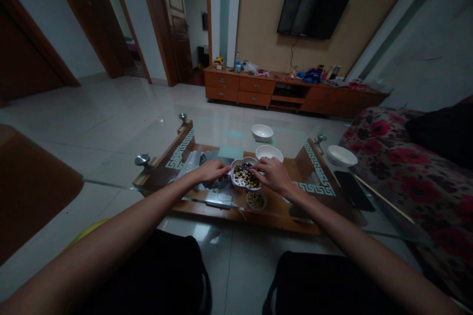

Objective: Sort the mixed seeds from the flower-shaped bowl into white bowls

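Note:
My left hand [214, 171] pinches the edge of a purple-rimmed white bowl [247, 188] with a wavy outline. Dark, yellow and pale beans or grains lie in it, with white showing at the near side. Over the bowl's right side, the fingers of my right hand [272, 173] are closed on a thin, stick-like utensil [247, 168], its exact kind too small to tell. Just behind my right hand stands a white bowl [269, 151], partly covered by the fingers. A small round bowl [256, 201] with brownish beans or grains sits below the wavy bowl.
The glass-topped table [221, 130] also bears another white bowl [262, 132] at the back. On the right are a white bowl [342, 155], a black phone [354, 190] and chopsticks [384, 199]. A flowered sofa [391, 157] borders the right side; a cluttered TV cabinet [254, 89] stands beyond.

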Demonstrator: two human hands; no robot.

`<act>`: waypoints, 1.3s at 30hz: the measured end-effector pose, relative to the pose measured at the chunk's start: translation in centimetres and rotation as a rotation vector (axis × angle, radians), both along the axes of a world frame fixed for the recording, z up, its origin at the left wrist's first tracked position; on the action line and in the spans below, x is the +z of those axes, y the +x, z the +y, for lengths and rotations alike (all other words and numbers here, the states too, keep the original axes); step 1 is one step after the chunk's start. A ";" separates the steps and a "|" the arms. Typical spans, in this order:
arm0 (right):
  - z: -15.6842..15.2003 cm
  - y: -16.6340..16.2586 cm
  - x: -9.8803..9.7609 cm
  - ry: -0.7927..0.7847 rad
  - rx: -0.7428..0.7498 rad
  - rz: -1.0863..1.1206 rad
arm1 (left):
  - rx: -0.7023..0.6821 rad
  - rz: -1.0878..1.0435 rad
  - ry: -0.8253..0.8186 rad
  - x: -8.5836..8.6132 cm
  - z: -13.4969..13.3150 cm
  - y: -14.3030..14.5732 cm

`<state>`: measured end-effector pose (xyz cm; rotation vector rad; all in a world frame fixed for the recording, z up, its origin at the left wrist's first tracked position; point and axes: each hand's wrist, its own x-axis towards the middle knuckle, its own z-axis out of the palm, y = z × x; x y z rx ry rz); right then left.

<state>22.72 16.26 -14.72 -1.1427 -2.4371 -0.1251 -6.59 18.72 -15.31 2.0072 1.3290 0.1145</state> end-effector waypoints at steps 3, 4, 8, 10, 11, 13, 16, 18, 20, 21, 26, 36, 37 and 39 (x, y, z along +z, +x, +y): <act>0.3 -1.1 -0.6 -0.013 0.053 -0.019 | -0.006 0.012 0.005 0.0 0.0 0.0; 0.4 -1.2 -0.7 -0.015 0.059 -0.018 | -0.009 0.011 0.007 0.0 0.1 0.0; 0.8 -1.4 -1.0 -0.027 0.074 -0.023 | -0.018 -0.012 0.006 0.0 0.0 0.1; 0.8 -1.5 -1.0 -0.038 0.079 -0.036 | -0.017 -0.014 -0.005 0.1 -0.1 0.1; 0.8 -1.5 -1.0 -0.042 0.079 -0.042 | -0.016 -0.014 -0.010 0.1 -0.1 0.1; 0.8 -1.6 -1.1 -0.046 0.076 -0.050 | -0.013 -0.015 -0.019 0.2 -0.2 0.1; 0.8 -1.7 -1.2 -0.051 0.077 -0.060 | -0.008 -0.024 -0.022 0.2 -0.2 0.1; 0.7 -1.8 -1.2 -0.050 0.071 -0.059 | -0.001 -0.023 -0.023 0.1 -0.2 0.0; 0.5 -1.6 -0.8 -0.034 0.048 -0.043 | 0.004 -0.026 -0.020 0.0 -0.1 0.0; 0.5 -1.4 -0.6 -0.018 0.027 -0.027 | 0.003 -0.030 -0.017 -0.1 -0.1 0.0; 0.8 1.7 0.6 0.066 -0.179 0.098 | -0.018 -0.015 0.001 0.0 -0.1 0.0; 1.5 5.3 -0.1 0.100 -0.346 0.094 | -0.014 0.009 0.002 0.3 -0.1 0.2; 1.4 4.8 0.1 0.101 -0.323 0.105 | -0.015 0.005 0.002 0.2 -0.1 0.1; 1.2 3.5 0.3 0.083 -0.239 0.108 | -0.018 -0.008 0.002 0.1 -0.1 0.1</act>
